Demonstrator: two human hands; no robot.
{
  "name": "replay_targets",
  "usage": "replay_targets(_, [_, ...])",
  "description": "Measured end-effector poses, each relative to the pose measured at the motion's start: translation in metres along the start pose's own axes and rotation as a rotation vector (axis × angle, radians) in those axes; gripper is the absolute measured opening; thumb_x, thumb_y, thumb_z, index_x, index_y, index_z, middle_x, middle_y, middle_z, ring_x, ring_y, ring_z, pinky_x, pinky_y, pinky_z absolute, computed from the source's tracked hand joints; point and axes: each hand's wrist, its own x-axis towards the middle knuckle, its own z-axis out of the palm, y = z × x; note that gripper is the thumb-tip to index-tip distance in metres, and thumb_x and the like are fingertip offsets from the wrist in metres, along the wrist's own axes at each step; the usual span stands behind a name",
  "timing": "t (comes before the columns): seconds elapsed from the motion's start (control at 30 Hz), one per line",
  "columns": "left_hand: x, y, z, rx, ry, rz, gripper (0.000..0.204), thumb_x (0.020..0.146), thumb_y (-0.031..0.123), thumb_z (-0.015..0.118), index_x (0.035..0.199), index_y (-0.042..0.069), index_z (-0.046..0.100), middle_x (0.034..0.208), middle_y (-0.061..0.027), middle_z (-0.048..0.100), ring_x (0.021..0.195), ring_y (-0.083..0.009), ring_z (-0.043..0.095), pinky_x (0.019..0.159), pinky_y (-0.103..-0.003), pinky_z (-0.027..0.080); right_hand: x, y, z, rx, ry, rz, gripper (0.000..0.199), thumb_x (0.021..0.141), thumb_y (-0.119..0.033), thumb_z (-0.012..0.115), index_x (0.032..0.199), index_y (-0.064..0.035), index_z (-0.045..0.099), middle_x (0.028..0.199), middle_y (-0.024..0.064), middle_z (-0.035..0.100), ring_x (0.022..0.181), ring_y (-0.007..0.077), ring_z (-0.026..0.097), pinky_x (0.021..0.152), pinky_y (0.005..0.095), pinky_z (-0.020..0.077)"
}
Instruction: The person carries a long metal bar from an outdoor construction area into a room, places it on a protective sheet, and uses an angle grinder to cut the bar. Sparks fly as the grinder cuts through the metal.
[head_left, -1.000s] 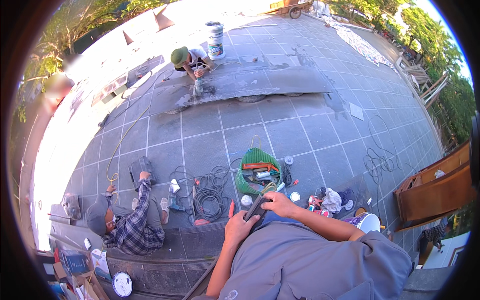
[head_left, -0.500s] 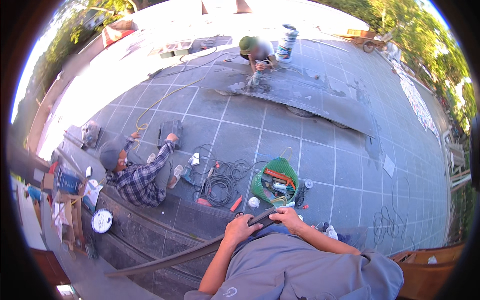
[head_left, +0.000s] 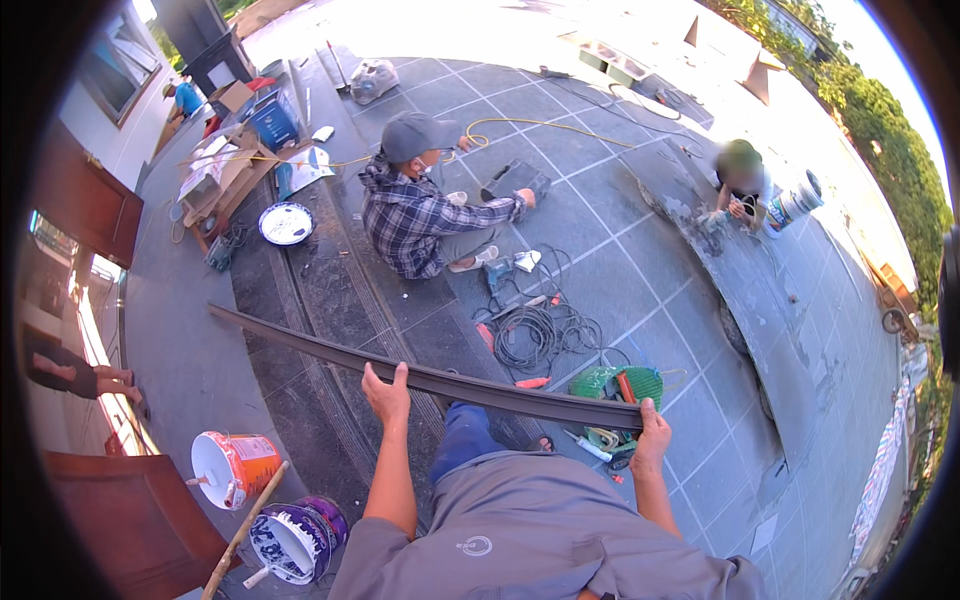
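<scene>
A long dark grey trim strip (head_left: 500,394) with lengthwise ridges lies across both my hands. My left hand (head_left: 388,394) is closed on it near its middle, thumb and fingers rising over the near edge. At the strip's right end, my right hand (head_left: 652,440) grips it between thumb and fingers. The strip's far left end hangs over the dark steps (head_left: 330,380), and I cannot tell whether it touches them. Behind the right end, a green basket (head_left: 600,380) of tools is partly hidden.
Beyond the strip, a person in a plaid shirt (head_left: 425,215) sits by a coiled black cable (head_left: 530,335). Another person (head_left: 745,180) crouches at a large grey slab (head_left: 750,300) with a power tool. Paint buckets (head_left: 235,468) stand at the lower left, beside a wooden stick (head_left: 240,535).
My view has swung left, bringing in the steps, door and paint buckets. My hands have moved farther apart along the strip, which lies more crosswise before me.
</scene>
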Motion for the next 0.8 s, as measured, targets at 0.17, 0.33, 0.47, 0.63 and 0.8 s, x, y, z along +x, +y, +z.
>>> replay_targets(0.17, [0.103, -0.021, -0.020, -0.851, -0.144, -0.819, 0.110, 0.086, 0.078, 0.073, 0.159, 0.002, 0.042, 0.160, -0.0224, 0.045, 0.149, -0.0459, 0.043, 0.122, -0.068, 0.029, 0.027, -0.035, 0.034, -0.047, 0.136, -0.058, 0.050, 0.104, -0.049, 0.072, 0.078, -0.0062, 0.069, 0.075, -0.0026, 0.062, 0.064, 0.0080, 0.052, 0.060, 0.0288, 0.0407])
replay_targets(0.33, [0.190, -0.030, 0.005, -1.267, -0.240, -0.963, 0.098, 0.078, 0.081, 0.079, 0.140, 0.008, 0.057, 0.136, -0.0157, 0.063, 0.127, -0.0383, 0.058, 0.109, -0.062, 0.045, 0.047, -0.063, 0.063, -0.095, 0.385, -0.135, 0.052, 0.102, -0.050, 0.073, 0.074, -0.0074, 0.065, 0.073, -0.0009, 0.059, 0.066, 0.0108, 0.054, 0.061, 0.0320, 0.0430])
replay_targets(0.47, [0.222, -0.042, 0.025, -1.301, -0.286, -1.073, 0.048, 0.089, 0.046, 0.084, 0.117, 0.012, 0.065, 0.105, -0.0086, 0.070, 0.093, -0.0322, 0.070, 0.084, -0.056, 0.059, 0.073, -0.074, 0.089, -0.245, 0.534, -0.208, 0.055, 0.100, -0.050, 0.073, 0.094, 0.0045, 0.076, 0.086, 0.0085, 0.072, 0.079, 0.0218, 0.066, 0.074, 0.0403, 0.0517])
replay_targets(0.63, [0.241, -0.034, 0.023, -1.366, -0.280, -1.094, 0.042, 0.090, 0.040, 0.079, 0.115, 0.009, 0.066, 0.110, -0.0112, 0.070, 0.099, -0.0330, 0.071, 0.088, -0.057, 0.060, 0.119, -0.079, 0.110, -0.629, 0.558, -0.295, 0.074, 0.097, -0.056, 0.072, 0.127, 0.0116, 0.073, 0.118, 0.0198, 0.078, 0.102, 0.0320, 0.073, 0.096, 0.0438, 0.0546])
replay_targets(0.8, [0.286, 0.043, -0.005, -1.449, -0.376, -1.029, 0.056, 0.096, 0.044, 0.069, 0.130, 0.002, 0.055, 0.122, -0.0175, 0.069, 0.111, -0.0325, 0.071, 0.103, -0.054, 0.055, 0.203, -0.081, 0.109, -0.342, 0.552, -0.274, 0.078, 0.097, -0.059, 0.070, 0.132, 0.0111, 0.071, 0.129, 0.0219, 0.073, 0.112, 0.0307, 0.071, 0.102, 0.0406, 0.0533])
